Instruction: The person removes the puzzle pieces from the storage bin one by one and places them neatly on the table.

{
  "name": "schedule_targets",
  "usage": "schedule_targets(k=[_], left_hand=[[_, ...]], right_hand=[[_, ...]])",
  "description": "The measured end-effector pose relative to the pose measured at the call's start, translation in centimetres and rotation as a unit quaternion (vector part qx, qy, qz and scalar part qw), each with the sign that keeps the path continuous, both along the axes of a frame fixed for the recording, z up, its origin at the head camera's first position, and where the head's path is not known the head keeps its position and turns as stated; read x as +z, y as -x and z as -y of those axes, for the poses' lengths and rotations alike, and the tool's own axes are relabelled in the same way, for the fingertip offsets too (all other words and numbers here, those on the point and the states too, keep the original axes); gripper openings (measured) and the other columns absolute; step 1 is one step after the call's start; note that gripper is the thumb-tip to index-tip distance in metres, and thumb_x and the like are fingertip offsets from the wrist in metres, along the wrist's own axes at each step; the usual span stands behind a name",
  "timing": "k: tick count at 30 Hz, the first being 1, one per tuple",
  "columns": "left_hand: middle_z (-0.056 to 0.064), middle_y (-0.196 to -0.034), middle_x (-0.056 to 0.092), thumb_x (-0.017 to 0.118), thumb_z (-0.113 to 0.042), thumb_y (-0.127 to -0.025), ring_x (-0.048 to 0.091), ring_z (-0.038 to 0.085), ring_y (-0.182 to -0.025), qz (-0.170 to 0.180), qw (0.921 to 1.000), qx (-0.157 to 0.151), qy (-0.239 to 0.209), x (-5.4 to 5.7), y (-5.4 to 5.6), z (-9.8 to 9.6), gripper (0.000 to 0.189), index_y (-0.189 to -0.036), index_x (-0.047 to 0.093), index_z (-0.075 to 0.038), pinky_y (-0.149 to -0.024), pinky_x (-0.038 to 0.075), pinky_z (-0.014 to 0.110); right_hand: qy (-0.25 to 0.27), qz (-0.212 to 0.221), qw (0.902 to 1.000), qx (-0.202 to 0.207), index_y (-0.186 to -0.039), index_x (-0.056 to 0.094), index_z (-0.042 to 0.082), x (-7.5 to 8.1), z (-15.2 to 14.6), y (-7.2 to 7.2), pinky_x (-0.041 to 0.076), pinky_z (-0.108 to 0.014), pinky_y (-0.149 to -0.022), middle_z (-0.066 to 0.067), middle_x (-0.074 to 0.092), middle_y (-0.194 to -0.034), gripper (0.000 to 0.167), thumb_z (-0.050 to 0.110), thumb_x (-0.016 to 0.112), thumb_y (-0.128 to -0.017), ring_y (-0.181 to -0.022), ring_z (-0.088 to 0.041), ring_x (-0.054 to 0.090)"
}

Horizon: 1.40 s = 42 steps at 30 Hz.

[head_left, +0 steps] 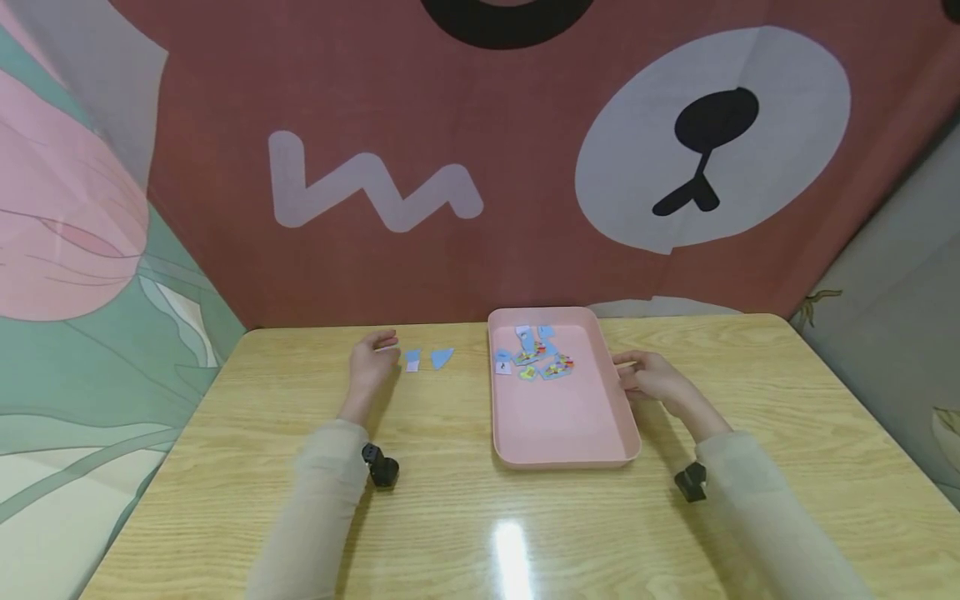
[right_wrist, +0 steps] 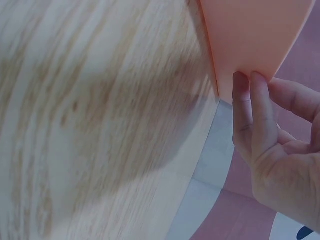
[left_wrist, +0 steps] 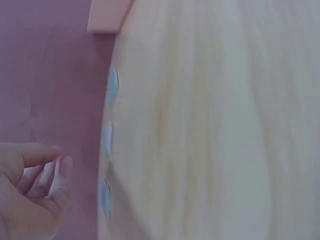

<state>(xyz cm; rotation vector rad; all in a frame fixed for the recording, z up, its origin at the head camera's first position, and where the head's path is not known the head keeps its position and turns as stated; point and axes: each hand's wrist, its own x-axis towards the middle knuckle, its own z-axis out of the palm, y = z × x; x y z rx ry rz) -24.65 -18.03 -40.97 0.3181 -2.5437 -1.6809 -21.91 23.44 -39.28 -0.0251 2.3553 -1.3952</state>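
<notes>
Two light blue picture-puzzle pieces, one squarish [head_left: 413, 360] and one pointed [head_left: 442, 358], lie on the wooden table [head_left: 450, 417]. Just left of them my left hand [head_left: 372, 360] hovers, fingers loosely curled and nothing visible between them. The left wrist view shows several pieces [left_wrist: 113, 87] along the table's edge beside that hand [left_wrist: 35, 190]. My right hand [head_left: 651, 375] grips the right side of a pink tray [head_left: 562, 425]. In the right wrist view, fingers [right_wrist: 262, 115] lie against its outer wall, and another finger meets the rim. More colourful pieces [head_left: 557, 367] are heaped in the tray's far half.
A brown curtain [head_left: 525, 267] with a bear print hangs behind the table's far edge. A leaf-and-flower cloth [head_left: 75, 375] covers the left side. Small black cameras [head_left: 382, 468] sit on both wrists. Light reflects off the front of the table.
</notes>
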Motion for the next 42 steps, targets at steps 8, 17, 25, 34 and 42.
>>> schedule_targets(k=[8,17,25,34,42], left_hand=[[0.021,-0.129,0.059,0.057,-0.003,-0.09,0.061,0.036,-0.113,-0.025,0.9967,-0.064,-0.043,1.0,0.4,-6.0,0.041,-0.13,0.054,0.0,-0.089,0.055,0.034],[0.022,-0.117,0.066,0.061,0.002,-0.086,0.065,0.034,-0.107,-0.043,0.9907,-0.115,-0.058,2.2,0.1,-12.9,0.034,-0.12,0.061,0.003,-0.087,0.057,0.032],[0.022,-0.118,0.064,0.06,0.004,-0.085,0.064,0.035,-0.108,-0.036,0.984,-0.161,-0.066,1.9,-0.2,-16.3,0.036,-0.121,0.06,0.004,-0.087,0.057,0.032],[0.02,-0.115,0.066,0.063,0.004,-0.083,0.065,0.031,-0.103,-0.021,0.982,-0.182,-0.047,1.1,-0.3,-18.8,0.035,-0.118,0.063,0.003,-0.08,0.056,0.024],[0.015,-0.115,0.066,0.062,0.003,-0.084,0.064,0.027,-0.104,-0.016,0.9846,-0.171,-0.032,0.5,-0.5,-20.0,0.035,-0.119,0.062,0.001,-0.078,0.055,0.022]], right_hand=[[0.003,0.0,1.0,-0.002,-0.138,0.031,-0.016,-0.2,-0.1,0.0,0.056,-0.022,-0.079,-0.036,0.051,-0.127,0.054,0.0,0.05,-0.09,-0.088,-0.004,0.061],[0.012,0.004,0.9999,0.003,-0.139,0.03,-0.015,-0.3,-0.2,0.1,0.056,-0.022,-0.08,-0.037,0.048,-0.131,0.054,0.001,0.05,-0.091,-0.091,-0.005,0.062],[0.015,0.006,0.9999,0.006,-0.139,0.029,-0.016,-0.3,-0.2,0.2,0.056,-0.021,-0.079,-0.038,0.047,-0.131,0.055,0.001,0.05,-0.091,-0.089,-0.003,0.062],[0.023,0.008,0.9997,0.005,-0.14,0.029,-0.016,-0.3,-0.2,0.3,0.057,-0.02,-0.076,-0.038,0.047,-0.13,0.055,0.0,0.05,-0.092,-0.086,-0.002,0.063],[0.016,0.007,0.9998,0.002,-0.139,0.029,-0.016,-0.4,-0.2,0.3,0.056,-0.021,-0.078,-0.037,0.049,-0.129,0.055,0.001,0.049,-0.091,-0.087,-0.002,0.062]])
